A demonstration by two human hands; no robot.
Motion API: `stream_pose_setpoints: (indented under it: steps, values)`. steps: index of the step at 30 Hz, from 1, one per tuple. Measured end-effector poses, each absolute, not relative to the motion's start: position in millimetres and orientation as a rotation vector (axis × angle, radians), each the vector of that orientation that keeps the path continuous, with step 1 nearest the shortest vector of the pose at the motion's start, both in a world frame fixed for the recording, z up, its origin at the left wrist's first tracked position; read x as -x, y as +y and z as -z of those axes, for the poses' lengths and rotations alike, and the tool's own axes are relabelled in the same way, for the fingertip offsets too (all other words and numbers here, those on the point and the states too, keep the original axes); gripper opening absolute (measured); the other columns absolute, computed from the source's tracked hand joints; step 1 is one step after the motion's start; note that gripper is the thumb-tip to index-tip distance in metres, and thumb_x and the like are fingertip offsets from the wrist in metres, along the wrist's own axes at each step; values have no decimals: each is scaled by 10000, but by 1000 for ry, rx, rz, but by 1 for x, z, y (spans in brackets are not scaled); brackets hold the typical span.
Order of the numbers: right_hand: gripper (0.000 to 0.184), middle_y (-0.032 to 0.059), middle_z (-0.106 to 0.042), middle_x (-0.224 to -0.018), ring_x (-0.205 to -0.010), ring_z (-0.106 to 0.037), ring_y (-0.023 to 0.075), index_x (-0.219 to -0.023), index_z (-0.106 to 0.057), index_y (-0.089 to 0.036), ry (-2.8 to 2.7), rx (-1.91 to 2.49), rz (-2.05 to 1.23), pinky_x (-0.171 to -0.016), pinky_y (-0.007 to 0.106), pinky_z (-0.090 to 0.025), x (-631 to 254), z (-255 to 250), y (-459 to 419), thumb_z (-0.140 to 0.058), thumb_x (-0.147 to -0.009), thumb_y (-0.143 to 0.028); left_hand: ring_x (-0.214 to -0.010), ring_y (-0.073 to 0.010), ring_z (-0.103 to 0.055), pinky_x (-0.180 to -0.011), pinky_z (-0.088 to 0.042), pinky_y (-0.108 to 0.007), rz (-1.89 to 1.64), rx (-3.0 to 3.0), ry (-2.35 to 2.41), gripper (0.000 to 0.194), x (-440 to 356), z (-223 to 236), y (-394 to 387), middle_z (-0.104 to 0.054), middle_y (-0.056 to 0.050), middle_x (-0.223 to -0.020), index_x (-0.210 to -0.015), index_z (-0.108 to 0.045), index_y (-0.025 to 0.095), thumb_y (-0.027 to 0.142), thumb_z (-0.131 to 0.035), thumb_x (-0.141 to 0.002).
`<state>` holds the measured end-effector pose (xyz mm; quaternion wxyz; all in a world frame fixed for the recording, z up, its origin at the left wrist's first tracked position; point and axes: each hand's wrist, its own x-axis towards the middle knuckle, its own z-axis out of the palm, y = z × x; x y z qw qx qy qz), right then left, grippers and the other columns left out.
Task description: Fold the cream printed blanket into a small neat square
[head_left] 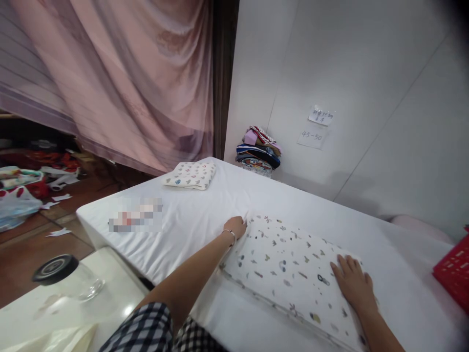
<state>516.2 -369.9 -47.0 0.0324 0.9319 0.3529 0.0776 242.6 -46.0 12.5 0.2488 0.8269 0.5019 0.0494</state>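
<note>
A white folded cloth printed with small leaves and rainbows lies flat on the white-covered table. My left hand, a bracelet at its wrist, is at the cloth's far left corner with its fingers closed on the edge; the fingertips are partly hidden. Flat on the right end of the cloth rests my right hand, its fingers stretched out and slightly apart. Toward the far left corner of the table lies a smaller folded cloth with grey and coloured prints, away from both hands.
A blurred-out item lies on the table's left part. A clear jar with a black lid is on a side table at lower left. Folded clothes are stacked by the wall. A red basket stands right; a pink curtain hangs left.
</note>
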Motion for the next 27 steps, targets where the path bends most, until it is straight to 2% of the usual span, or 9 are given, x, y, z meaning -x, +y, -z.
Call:
stream_pose_setpoints:
  steps: [7, 11, 17, 22, 27]
  values:
    - [611, 70, -249, -1456, -1342, -167, 261, -1381, -290, -223, 1025, -2926, -182, -1009, 519, -244, -517, 51, -369, -157, -857, -508, -942, -231, -607, -746, -453, -288, -137, -2187, 1368, 228, -266, -7, -28, -654, -118, -1024, -919, -630, 165, 256, -500, -755]
    - [600, 41, -270, -1452, -1345, -167, 259, -1356, -345, -244, 1073, -2947, -89, -1009, 524, -258, -528, 52, -373, -195, -842, -515, -982, -219, -589, -775, -442, -291, -196, -2187, 1376, 243, -264, -1, -26, -641, -107, -1058, -957, -613, 187, 248, -464, -774]
    - [622, 67, -422, -1367, -1304, -290, 225, -1294, -435, -177, 1073, -3244, 0, -1020, 394, -326, -542, 52, -377, -166, -852, -522, -975, -228, -592, -773, -447, -310, -192, -2179, 1373, 239, -261, -1, -25, -642, -93, -1055, -955, -602, 199, 288, -473, -775]
    - [593, 44, -314, -1431, -1331, -199, 261, -1313, -399, -210, 1070, -2996, -189, -1016, 530, -248, -524, 52, -371, -194, -839, -502, -947, -239, -607, -747, -455, -301, -158, -2175, 1340, 276, -273, -7, -20, -654, -111, -1029, -911, -624, 183, 376, -474, -783]
    - [606, 44, -289, -1443, -1342, -168, 245, -1343, -361, -188, 1052, -2919, -200, -1027, 515, -225, -519, 52, -369, -160, -849, -477, -947, -227, -611, -766, -448, -287, -170, -2161, 1335, 273, -287, -4, -9, -660, -118, -1019, -892, -641, 168, 357, -471, -790]
